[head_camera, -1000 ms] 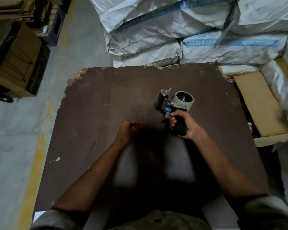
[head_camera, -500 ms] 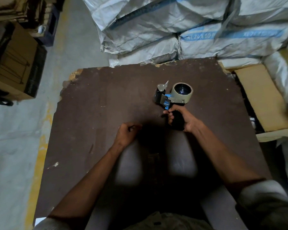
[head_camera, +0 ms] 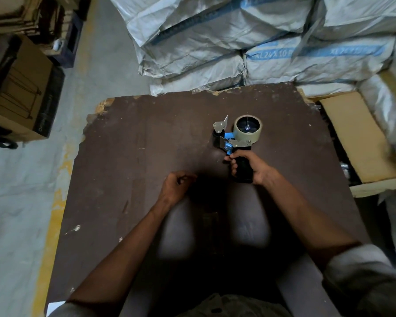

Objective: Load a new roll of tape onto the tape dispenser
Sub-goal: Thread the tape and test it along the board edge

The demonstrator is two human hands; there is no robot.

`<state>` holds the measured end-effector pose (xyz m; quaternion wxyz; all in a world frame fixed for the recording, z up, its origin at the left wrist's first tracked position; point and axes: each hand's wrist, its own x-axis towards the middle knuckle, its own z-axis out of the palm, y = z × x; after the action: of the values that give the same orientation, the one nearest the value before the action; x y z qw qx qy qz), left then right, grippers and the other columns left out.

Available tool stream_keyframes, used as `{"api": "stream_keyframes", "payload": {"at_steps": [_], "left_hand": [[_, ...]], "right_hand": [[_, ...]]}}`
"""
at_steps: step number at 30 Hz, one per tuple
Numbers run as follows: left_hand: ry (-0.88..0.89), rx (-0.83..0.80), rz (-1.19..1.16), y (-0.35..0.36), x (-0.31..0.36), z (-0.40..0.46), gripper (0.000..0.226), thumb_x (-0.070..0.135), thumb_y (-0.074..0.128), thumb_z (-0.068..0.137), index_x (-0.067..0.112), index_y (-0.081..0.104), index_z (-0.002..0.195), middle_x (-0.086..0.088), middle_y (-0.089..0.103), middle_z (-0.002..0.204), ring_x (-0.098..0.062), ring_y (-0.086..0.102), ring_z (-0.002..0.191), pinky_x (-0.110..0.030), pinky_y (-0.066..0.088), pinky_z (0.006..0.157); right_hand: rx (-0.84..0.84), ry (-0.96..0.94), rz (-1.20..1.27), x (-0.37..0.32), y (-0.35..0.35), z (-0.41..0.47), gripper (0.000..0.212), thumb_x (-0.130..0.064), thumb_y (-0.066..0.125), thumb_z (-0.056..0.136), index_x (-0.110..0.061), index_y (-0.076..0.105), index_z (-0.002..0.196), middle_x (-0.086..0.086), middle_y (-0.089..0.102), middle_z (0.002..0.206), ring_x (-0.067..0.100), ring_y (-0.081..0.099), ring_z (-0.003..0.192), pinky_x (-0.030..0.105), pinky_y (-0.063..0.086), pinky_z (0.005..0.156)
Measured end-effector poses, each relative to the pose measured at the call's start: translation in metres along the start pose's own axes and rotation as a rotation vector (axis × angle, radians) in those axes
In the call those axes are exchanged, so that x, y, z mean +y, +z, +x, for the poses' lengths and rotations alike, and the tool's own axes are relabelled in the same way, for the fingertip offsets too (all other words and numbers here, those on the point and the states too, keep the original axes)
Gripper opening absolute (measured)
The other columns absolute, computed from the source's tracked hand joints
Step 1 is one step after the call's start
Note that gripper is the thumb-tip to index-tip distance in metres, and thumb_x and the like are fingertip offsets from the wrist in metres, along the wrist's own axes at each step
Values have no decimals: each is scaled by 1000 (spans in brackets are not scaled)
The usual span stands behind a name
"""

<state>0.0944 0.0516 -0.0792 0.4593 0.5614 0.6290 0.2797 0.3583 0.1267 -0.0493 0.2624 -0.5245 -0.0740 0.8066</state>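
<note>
A hand-held tape dispenser (head_camera: 231, 143) with a black handle, blue frame and metal blade plate rests on the dark brown board (head_camera: 146, 145). A pale beige roll of tape (head_camera: 248, 129) sits on its hub, facing up. My right hand (head_camera: 249, 167) is wrapped around the black handle. My left hand (head_camera: 177, 185) rests on the board to the left of the dispenser, fingers curled into a loose fist with nothing visible in it.
Stacked white woven sacks (head_camera: 249, 42) stand behind the board. A flat cardboard piece (head_camera: 354, 138) lies at the right edge. Cardboard boxes (head_camera: 21, 92) sit on the grey floor at the left. The board's far-left corner is chipped.
The view has shifted slightly. My right hand holds the dispenser handle in much the same spot, and my left fist has stayed put.
</note>
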Motion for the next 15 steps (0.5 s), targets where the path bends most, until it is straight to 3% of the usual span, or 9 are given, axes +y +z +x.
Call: {"api": "stream_keyframes", "payload": {"at_steps": [3, 6, 10, 12, 15], "left_hand": [[-19, -9, -20, 2, 0, 0, 37, 7, 67, 87, 43, 74, 82, 7, 76, 82, -13, 71, 76, -32, 55, 74], [-34, -28, -19, 4, 2, -3, 33, -2, 64, 88, 29, 74, 90, 0, 75, 82, -14, 68, 76, -32, 54, 74], [-45, -71, 6, 2, 6, -8, 31, -7, 61, 85, 17, 74, 99, -9, 75, 89, -16, 67, 81, -32, 52, 79], [-29, -84, 13, 2, 8, -12, 21, 7, 66, 82, 15, 75, 98, -8, 75, 93, -15, 66, 83, -31, 52, 81], [-15, -67, 40, 2, 14, -17, 33, 41, 62, 70, 19, 76, 91, -6, 76, 99, -17, 69, 90, -28, 52, 84]], "right_hand": [[26, -22, -49, 4, 0, -3, 11, -13, 64, 90, -6, 70, 85, -1, 65, 62, 9, 60, 51, 20, 53, 52], [77, -88, -121, 10, 0, -6, 7, -11, 68, 90, -11, 69, 83, 0, 65, 66, 10, 63, 54, 21, 54, 53], [212, -212, -266, 20, -3, -13, 5, -1, 74, 83, 1, 71, 86, 14, 66, 73, 16, 64, 49, 25, 56, 48], [256, -279, -357, 26, -5, -18, 11, 2, 75, 80, 3, 71, 90, 18, 66, 71, 17, 61, 45, 27, 55, 48], [363, -365, -451, 33, -4, -29, 20, 3, 77, 78, 6, 72, 97, 12, 68, 66, 17, 60, 46, 29, 54, 47]]}}
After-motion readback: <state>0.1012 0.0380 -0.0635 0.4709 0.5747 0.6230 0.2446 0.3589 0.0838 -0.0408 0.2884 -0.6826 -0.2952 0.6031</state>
